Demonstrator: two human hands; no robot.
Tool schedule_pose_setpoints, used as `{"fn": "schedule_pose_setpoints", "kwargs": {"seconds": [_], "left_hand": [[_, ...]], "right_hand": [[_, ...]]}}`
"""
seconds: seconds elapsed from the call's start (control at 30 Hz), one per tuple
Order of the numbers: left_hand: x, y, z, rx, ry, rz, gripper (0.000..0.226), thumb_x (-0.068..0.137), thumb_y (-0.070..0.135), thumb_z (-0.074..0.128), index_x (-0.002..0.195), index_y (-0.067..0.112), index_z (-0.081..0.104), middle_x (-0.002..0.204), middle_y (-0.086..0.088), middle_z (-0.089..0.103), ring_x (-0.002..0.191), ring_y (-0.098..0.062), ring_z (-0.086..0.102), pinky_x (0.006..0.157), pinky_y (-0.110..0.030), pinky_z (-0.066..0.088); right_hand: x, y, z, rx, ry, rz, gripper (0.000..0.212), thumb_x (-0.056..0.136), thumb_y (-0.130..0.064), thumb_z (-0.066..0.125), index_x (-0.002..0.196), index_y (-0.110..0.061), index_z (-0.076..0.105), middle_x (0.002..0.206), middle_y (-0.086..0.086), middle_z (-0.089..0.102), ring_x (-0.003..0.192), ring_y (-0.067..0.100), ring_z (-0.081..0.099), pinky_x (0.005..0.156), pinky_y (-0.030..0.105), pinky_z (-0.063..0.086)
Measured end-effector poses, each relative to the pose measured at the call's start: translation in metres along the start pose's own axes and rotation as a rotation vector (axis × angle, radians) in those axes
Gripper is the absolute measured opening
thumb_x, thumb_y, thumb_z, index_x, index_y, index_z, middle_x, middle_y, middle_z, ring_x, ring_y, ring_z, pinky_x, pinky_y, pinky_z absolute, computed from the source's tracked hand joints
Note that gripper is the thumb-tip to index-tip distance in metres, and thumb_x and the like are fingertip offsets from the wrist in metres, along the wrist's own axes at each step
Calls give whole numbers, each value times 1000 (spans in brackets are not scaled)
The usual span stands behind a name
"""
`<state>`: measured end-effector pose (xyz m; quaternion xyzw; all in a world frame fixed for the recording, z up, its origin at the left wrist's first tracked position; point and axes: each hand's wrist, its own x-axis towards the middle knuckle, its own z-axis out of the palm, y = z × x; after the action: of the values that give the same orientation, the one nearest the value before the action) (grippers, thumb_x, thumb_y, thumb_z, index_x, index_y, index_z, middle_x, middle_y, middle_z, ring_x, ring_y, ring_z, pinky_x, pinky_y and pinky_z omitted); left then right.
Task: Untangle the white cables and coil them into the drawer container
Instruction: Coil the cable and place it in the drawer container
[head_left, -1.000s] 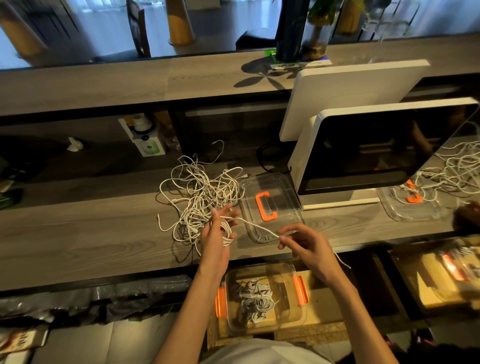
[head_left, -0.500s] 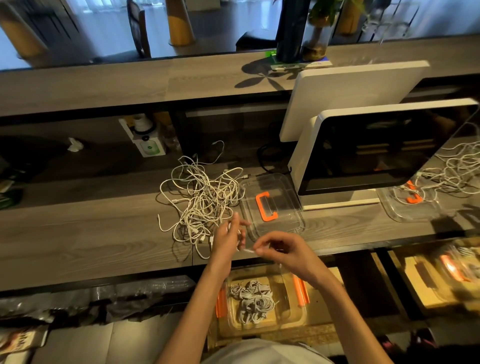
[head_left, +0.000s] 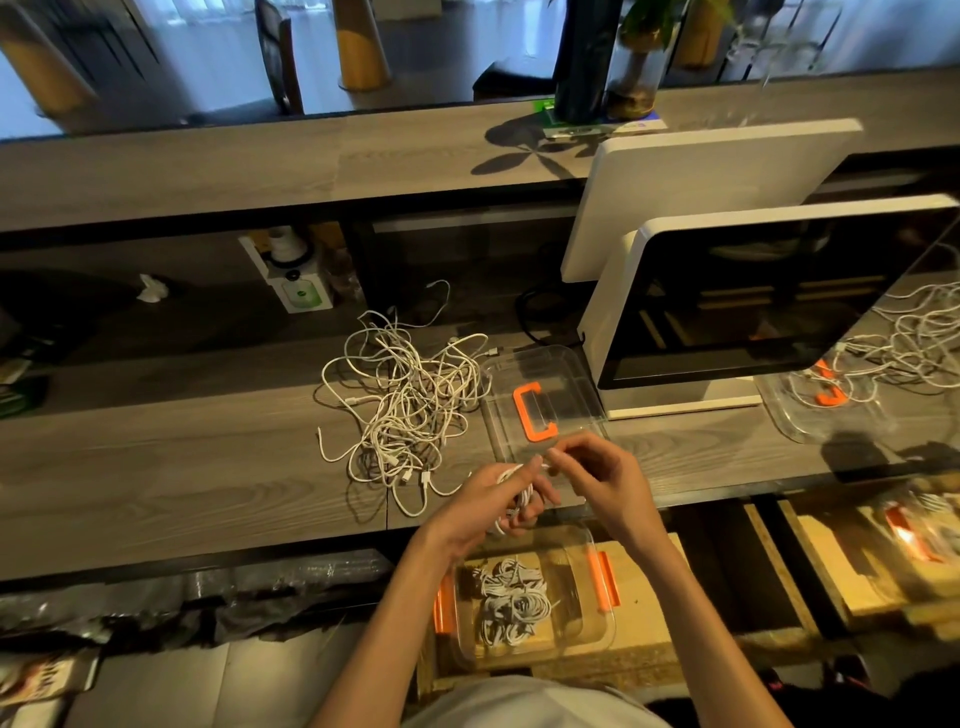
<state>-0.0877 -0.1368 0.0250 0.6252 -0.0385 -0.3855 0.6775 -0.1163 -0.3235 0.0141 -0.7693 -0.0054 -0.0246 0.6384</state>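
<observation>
A tangle of white cables (head_left: 405, 405) lies on the grey wooden counter. My left hand (head_left: 488, 506) holds a small coil of white cable (head_left: 519, 501) wound round its fingers, over the counter's front edge. My right hand (head_left: 602, 483) pinches the end of that cable close to my left fingertips. Below them, in the open drawer, sits a clear container (head_left: 587, 623) with orange clips, and several coiled white cables (head_left: 511, 603) lie in it.
A clear lid with an orange handle (head_left: 535, 410) lies right of the tangle. A white-framed screen (head_left: 769, 306) stands at the right, beside another lid and cable tangle (head_left: 914, 343). Wooden drawer compartments (head_left: 831, 571) lie open at the lower right.
My left hand has come away from the tangle toward the counter's edge with the cable wound on it. My right hand has closed the gap, and the loose stretch between them is gone.
</observation>
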Motion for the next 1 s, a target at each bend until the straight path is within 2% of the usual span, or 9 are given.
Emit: {"fn": "schedule_pose_setpoints", "kwargs": {"seconds": [0.13,0.27,0.47,0.53,0.63,0.73,0.87,0.93,1.0], "left_hand": [[5,-1,-3,149,277,117,46,102,52,45,103,17,75,71,-3,66,58,-11,50,56,-22,41],[8,0,-4,23,515,175,42,104,46,44,107,15,73,89,-7,77,61,-13,54,65,-32,45],[7,-2,-12,-297,528,254,41,104,41,47,117,10,71,113,-12,74,76,-10,57,58,-19,38],[8,-2,-10,-419,516,271,43,105,37,46,120,4,68,108,-16,73,76,-10,60,56,-20,38],[9,0,-11,-598,540,270,41,104,37,46,112,4,69,92,-10,71,76,-11,64,52,-19,42],[10,2,-20,-760,589,242,42,99,44,48,104,9,70,82,-5,66,75,-13,67,59,-23,50],[12,0,-24,-864,603,234,44,104,43,43,102,6,67,65,0,54,68,-17,62,71,-36,60],[13,-1,-27,-860,617,236,43,104,43,42,101,7,65,63,2,51,59,-13,56,62,-30,56],[15,-4,-29,-785,670,248,42,104,42,44,100,6,65,63,1,49,52,-10,50,52,-25,48]], "right_hand": [[-5,10,-14,-339,-73,34,13,98,-40,61,101,-32,71,79,-6,69,73,9,66,66,20,52],[-9,17,-16,-420,-153,46,22,99,-52,56,94,-38,72,86,-7,72,80,10,66,75,35,56],[-9,18,-16,-330,-149,32,27,99,-54,51,103,-39,74,90,-10,72,80,15,65,77,42,54],[-9,21,-15,-403,-171,13,30,98,-58,49,106,-41,73,94,-10,73,85,11,67,79,38,56],[-10,20,-13,-513,-165,2,30,97,-60,50,105,-39,71,85,-12,71,75,5,64,68,27,54],[-12,19,-12,-554,-169,-2,31,96,-59,50,94,-33,68,78,-13,67,73,3,64,64,17,47],[-16,20,-11,-431,-232,39,36,96,-62,50,84,-34,69,79,-16,68,76,8,65,68,21,46],[-17,17,-11,-351,-282,45,36,95,-65,51,86,-36,69,83,-18,69,78,10,66,69,26,49],[-16,11,-11,-286,-360,50,37,97,-67,50,94,-37,72,90,-10,71,83,14,67,74,41,55]]}}
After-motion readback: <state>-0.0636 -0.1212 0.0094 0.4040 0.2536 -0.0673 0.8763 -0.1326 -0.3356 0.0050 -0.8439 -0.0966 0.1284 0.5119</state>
